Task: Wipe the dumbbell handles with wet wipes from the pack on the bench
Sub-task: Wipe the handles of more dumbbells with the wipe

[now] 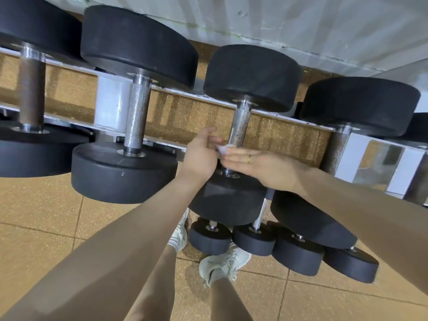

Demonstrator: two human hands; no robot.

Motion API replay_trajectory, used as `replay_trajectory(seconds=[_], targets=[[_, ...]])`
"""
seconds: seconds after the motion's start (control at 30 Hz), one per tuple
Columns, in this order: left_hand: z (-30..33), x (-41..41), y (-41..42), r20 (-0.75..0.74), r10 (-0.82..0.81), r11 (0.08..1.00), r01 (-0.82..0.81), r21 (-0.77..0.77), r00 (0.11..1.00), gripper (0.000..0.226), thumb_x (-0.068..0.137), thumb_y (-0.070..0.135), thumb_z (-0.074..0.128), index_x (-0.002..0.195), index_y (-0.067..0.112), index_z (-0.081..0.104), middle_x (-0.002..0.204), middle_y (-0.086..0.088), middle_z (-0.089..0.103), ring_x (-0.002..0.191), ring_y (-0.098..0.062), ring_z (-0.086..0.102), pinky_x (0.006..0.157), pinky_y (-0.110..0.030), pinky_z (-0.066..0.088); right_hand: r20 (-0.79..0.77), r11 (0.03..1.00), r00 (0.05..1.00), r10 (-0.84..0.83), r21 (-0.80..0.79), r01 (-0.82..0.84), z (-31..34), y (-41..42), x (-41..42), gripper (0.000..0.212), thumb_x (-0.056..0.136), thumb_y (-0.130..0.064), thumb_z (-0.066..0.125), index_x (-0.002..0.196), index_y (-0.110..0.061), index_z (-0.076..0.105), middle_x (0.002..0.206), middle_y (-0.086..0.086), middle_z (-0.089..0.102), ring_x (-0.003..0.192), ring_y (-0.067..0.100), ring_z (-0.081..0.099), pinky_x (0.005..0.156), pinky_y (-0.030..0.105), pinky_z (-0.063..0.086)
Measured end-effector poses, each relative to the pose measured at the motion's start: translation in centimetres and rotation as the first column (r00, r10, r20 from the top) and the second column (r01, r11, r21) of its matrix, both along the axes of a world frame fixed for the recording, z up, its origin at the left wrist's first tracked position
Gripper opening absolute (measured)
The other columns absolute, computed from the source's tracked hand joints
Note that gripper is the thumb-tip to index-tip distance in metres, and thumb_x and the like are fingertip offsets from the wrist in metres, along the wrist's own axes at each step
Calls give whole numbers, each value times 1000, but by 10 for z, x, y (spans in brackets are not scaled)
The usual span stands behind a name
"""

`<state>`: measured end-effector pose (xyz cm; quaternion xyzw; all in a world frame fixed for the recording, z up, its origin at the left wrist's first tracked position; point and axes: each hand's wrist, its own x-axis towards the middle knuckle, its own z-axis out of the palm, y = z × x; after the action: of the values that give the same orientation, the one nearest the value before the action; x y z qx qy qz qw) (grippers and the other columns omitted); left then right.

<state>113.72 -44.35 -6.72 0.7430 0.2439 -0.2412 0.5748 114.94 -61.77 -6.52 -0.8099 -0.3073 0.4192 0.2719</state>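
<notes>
White wet wipe point(222, 149), small & crumpled, sits between both hands right at the lower end of the knurled handle point(239, 126) of the third dumbbell point(251, 77) on the rack's upper tier; wipe touches or nearly touches the steel, can't tell which, bit blurred. Left hand point(201, 154) has fingers curled w/ the wipe's edge at its fingertips, seems to be pinching it. Right hand point(257, 164) lies flat, fingers straight & together, ring on one finger, fingertips pressing onto the wipe from the other side, so open, not gripping. Judging by this: wiping is under way on this handle, or the wipe is being refolded/passed between hands before a stroke; can't tell which. Nothing shows which handles are already done, no wet sheen readable on any. Handle to the left point(137, 114) looks bright & knurled, the far-left one point(31, 93) darker, the one to the right point(335, 154) partly hidden by the forearm. So probably at least the neighbours + the smaller dumbbells on the lower tier point(254, 239) are still left, tho that's a guess. Pack & bench aren't in view. Further out: white rack rails point(111, 105), tan speckled floor tiles point(41, 228), pale wall point(301, 24) behind, light sneakers point(222, 265) below.
</notes>
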Motion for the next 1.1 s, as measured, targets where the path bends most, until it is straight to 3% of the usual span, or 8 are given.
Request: replay_trajectory(seconds=[0.17,0.33,0.4,0.6,0.83,0.93,1.03,1.1], targets=[[2,2,-2,-15,10,1000,-9,23,1000,54,84,-17,23,125,7,48,97,-3,54,98,-21,55,93,-23,44,-536,817,669,-514,-70,572,32,1,-24,22,95,-22,50,111,-23,64,131,0,57,119,7,53,104,14,35],[4,2,-4,-9,-12,1000,12,26,1000,43,89,-13,27,115,9,52,98,-1,54,96,-15,53,98,-22,38,-507,-43,-86,-858,-96,994,26,-26,9,20,89,-18,63,109,-18,63,108,-4,67,107,8,59,93,21,41],[3,1,-4,17,-61,996,60,62,998,37,93,-6,31,112,12,57,103,0,56,101,-17,56,97,-22,39,-562,-147,-214,-799,-161,976,8,-8,24,18,92,-1,53,95,-15,64,99,0,69,104,15,63,91,23,45],[0,0,-2,83,-30,990,18,140,996,31,97,4,36,113,13,59,112,-2,61,105,-14,56,86,-13,35,-833,135,-5,-554,-96,986,-14,35,37,34,96,4,29,104,-3,62,98,5,72,97,14,67,92,28,50],[-3,0,-3,78,-24,989,13,150,997,26,95,3,35,104,13,58,100,-1,58,97,-18,56,82,-21,39,-706,440,62,-706,-367,820,-27,19,-2,23,96,4,37,111,-4,52,109,7,59,99,18,58,88,27,45],[1,0,-3,75,-25,990,14,143,997,26,95,0,34,103,12,55,98,2,56,95,-14,53,82,-16,36,-609,383,69,-790,-403,831,-19,20,14,21,95,4,40,110,-7,51,96,8,58,85,19,58,79,31,50],[2,0,-3,73,-29,990,19,139,997,27,95,0,33,107,9,56,100,1,56,101,-16,56,85,-15,35,-564,70,-133,-815,-323,944,-15,14,48,23,96,6,36,92,-9,52,77,2,54,61,11,56,49,21,48],[2,0,-2,69,-37,989,26,148,997,27,95,1,33,109,8,56,103,1,57,102,-16,55,84,-13,34,-652,26,-162,-740,-269,963,-13,14,61,29,95,9,32,97,-6,56,79,2,61,60,8,60,44,18,48]])
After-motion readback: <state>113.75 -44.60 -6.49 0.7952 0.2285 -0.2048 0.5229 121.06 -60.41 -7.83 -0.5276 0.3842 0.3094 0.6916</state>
